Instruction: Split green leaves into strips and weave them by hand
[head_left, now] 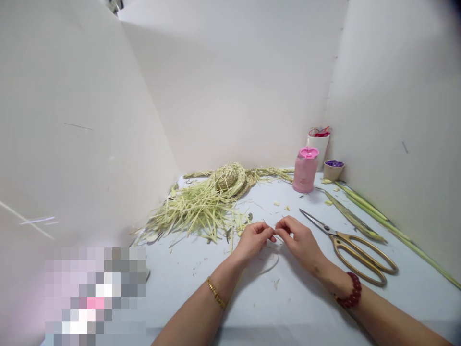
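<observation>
My left hand (pixel 256 238) and my right hand (pixel 293 235) meet fingertip to fingertip over the pale table. Both are closed in a pinch on a thin pale strand (pixel 268 269), which curves down onto the table beneath them. The strand is faint, and its part between the fingertips is mostly hidden. Beyond my left hand lies a loose heap of pale green plant strips (pixel 201 206), with coiled braided rope (pixel 230 178) behind it. Large scissors with gold handles (pixel 355 254) lie to the right of my right hand, their blades slightly apart.
A pink bottle (pixel 305 172) stands at the back right, beside a white cup (pixel 320 142) and a small brown cup (pixel 333 170) with purple contents. Long green stalks (pixel 396 230) run along the right wall. White panels enclose the table (pixel 173 288).
</observation>
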The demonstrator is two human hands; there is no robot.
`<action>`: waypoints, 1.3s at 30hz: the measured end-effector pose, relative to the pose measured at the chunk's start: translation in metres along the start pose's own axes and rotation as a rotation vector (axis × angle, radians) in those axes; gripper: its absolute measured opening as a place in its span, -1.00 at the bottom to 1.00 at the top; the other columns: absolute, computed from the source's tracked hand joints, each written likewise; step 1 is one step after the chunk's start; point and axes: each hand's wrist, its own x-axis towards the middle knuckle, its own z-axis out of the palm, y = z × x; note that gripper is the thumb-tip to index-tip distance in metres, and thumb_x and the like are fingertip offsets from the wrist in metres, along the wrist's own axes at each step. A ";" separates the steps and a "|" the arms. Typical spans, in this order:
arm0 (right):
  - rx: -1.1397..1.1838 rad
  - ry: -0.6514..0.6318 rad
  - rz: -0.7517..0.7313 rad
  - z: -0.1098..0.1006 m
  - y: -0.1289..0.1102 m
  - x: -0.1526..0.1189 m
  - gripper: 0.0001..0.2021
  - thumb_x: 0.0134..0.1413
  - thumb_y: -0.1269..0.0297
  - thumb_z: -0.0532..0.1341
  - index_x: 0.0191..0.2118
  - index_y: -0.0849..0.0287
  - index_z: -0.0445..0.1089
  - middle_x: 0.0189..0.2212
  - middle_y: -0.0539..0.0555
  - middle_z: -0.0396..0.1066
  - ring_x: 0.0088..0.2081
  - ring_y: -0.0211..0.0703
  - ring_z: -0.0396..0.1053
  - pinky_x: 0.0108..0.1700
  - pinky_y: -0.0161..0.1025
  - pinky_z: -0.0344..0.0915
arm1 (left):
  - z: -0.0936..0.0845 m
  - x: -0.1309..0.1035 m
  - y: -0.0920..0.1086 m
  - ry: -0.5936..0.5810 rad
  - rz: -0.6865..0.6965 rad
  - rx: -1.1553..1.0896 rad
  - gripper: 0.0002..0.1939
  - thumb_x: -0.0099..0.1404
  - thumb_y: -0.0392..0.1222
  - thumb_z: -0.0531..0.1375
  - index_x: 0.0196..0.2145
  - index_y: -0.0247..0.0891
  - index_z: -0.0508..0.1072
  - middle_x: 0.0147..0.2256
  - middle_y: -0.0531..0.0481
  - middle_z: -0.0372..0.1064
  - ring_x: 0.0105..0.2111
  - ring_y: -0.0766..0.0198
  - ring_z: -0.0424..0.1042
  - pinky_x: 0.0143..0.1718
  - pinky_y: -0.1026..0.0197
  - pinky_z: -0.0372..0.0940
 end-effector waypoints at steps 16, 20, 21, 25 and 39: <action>-0.103 -0.041 -0.338 0.006 -0.007 -0.009 -0.84 0.23 0.37 0.04 -0.29 0.10 0.36 -0.41 0.07 0.40 -0.34 -0.13 0.30 -0.23 -0.17 0.22 | -0.005 0.002 0.002 -0.003 -0.121 -0.265 -0.64 -0.10 -0.09 0.40 -0.37 -0.35 0.48 -0.57 0.09 0.30 -0.59 0.47 0.14 -0.54 0.35 -0.02; 0.090 0.108 -0.005 -0.004 -0.010 -0.004 -0.84 0.21 0.19 0.07 -0.32 0.11 0.32 -0.34 0.08 0.39 -0.28 -0.12 0.34 -0.21 -0.17 0.27 | -0.005 0.001 0.001 0.015 0.124 -0.083 -0.74 0.09 -0.13 0.29 -0.27 -0.32 0.46 -0.42 -0.03 0.45 -0.42 0.33 0.36 -0.35 0.30 0.18; 0.169 0.107 0.102 -0.005 -0.010 -0.002 -0.81 0.21 0.15 0.06 -0.31 0.11 0.31 -0.34 0.08 0.39 -0.30 -0.13 0.35 -0.26 -0.19 0.28 | -0.004 0.001 0.000 0.042 0.179 0.003 -0.78 0.12 -0.15 0.26 -0.27 -0.31 0.46 -0.43 -0.02 0.45 -0.42 0.32 0.36 -0.35 0.30 0.18; 0.462 -0.134 0.526 -0.005 -0.009 0.002 -0.67 0.16 -0.03 0.04 -0.43 0.13 0.21 -0.59 -0.07 0.24 -0.65 -0.34 0.11 -0.63 -0.34 0.03 | -0.004 -0.002 -0.005 0.141 0.411 0.467 -0.86 0.25 -0.17 0.15 -0.36 -0.25 0.49 -0.45 0.02 0.43 -0.48 0.35 0.30 -0.39 0.30 0.17; 0.827 -0.269 0.767 -0.001 0.001 0.001 -0.66 -0.06 0.12 0.25 -0.50 0.10 0.04 -0.71 -0.25 -0.15 -0.67 -0.45 -0.28 -0.64 -0.38 -0.38 | 0.004 -0.003 -0.013 0.230 0.849 0.939 -0.81 0.36 -0.22 0.06 -0.38 -0.25 0.41 -0.34 0.00 0.38 -0.40 0.40 0.35 -0.39 0.39 0.23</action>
